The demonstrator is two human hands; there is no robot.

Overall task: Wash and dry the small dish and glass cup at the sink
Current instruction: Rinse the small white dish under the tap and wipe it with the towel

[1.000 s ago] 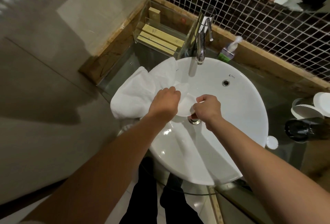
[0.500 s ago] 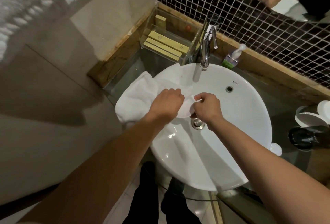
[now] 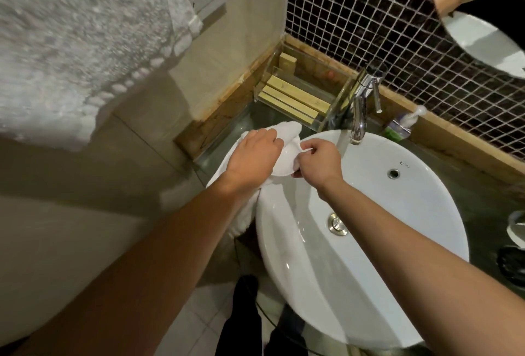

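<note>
Hands dry the small dish [image 3: 285, 159] over the sink's [image 3: 397, 242] left rim, left hand [image 3: 253, 160] bunching the white towel [image 3: 287, 130], right hand [image 3: 317, 163] pinching its edge; turning it should reach every side.

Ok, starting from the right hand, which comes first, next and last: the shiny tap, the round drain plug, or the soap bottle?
1. Shiny chrome tap, just beyond the right hand, at the basin's back.
2. Round metal drain plug, in the basin's bottom, toward the person.
3. Green pump soap bottle, right of the tap by the tiled wall.
</note>
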